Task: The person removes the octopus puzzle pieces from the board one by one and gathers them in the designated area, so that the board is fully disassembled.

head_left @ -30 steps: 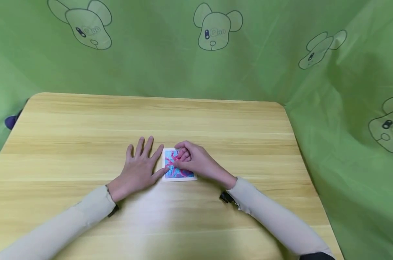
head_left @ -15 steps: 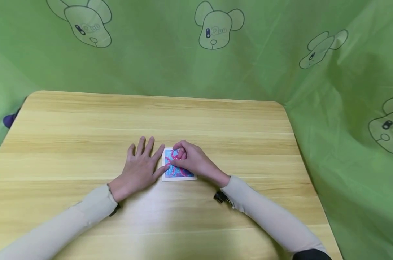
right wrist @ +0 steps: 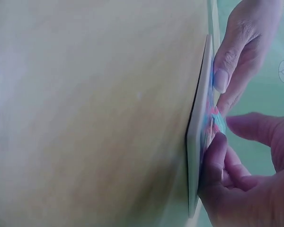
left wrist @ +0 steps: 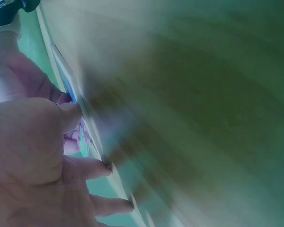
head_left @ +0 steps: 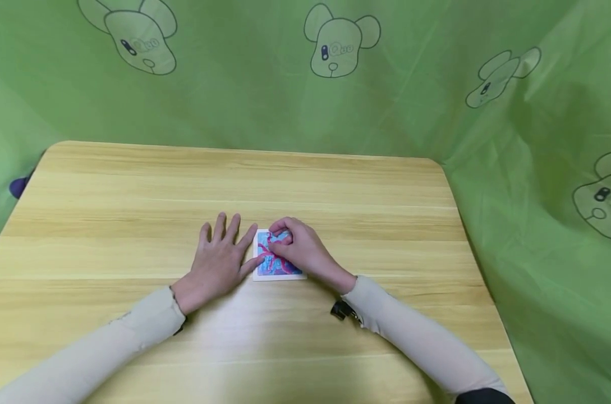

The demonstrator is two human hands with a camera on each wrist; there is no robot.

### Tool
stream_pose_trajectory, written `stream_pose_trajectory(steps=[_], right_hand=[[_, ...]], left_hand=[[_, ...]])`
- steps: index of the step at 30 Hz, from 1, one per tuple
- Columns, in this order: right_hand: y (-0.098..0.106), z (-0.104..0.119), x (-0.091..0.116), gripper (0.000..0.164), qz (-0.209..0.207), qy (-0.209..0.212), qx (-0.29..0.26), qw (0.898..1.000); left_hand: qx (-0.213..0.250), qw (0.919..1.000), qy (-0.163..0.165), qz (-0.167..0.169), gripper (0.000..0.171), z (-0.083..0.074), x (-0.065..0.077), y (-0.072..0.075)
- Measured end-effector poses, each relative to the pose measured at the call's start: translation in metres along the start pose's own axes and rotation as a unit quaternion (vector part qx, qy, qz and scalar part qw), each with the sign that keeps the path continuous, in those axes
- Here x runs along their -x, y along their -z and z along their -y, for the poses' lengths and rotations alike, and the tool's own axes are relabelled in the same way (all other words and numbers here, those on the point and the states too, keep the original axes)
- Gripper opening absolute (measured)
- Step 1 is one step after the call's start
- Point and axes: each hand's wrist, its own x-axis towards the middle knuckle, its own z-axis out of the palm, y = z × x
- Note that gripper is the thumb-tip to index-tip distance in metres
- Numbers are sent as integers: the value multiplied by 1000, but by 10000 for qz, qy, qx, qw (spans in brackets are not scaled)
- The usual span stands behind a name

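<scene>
A small square jigsaw puzzle [head_left: 280,278] with a white border and a pink-and-blue picture lies flat on the table. My left hand [head_left: 217,261] rests at its left side with fingers spread, the thumb over the puzzle's left edge and the index fingertip by its upper left corner. Over the right half, my right hand [head_left: 307,244] bends its thumb and index finger toward the picture. In the right wrist view, those fingers pinch a small tilted puzzle piece [right wrist: 219,122] standing up from the surface. Part of the picture is hidden beneath the right hand.
The wood-grain table [head_left: 133,185] spreads out around the puzzle. Behind it and along the right hangs a green curtain [head_left: 244,101] printed with mouse-like heads. A dark purple object [head_left: 17,187] shows past the table's left edge.
My right hand has shifted slightly left, and its thumb has moved a little upward over the picture. The left hand keeps its place at the puzzle's left edge.
</scene>
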Motion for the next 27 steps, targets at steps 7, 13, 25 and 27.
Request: stream_pose_trajectory(steps=[7,13,25,27], right_hand=[[-3,-4,-3,15,-317,74,-493,9983],[-3,-6,-4,13,-428,114,-940,9946],[21,-4,11,19,-648,-91,-1863,9803],[27,-10,13,20,-722,-104,-1965,9778]], left_hand=[[-125,9997,-73,-200,73,0,0,-3],[-132,9997,-147,-144,74,1,1,-1],[323,9959,-803,259,78,6,4,2],[413,9948,-877,306,88,6,5,2]])
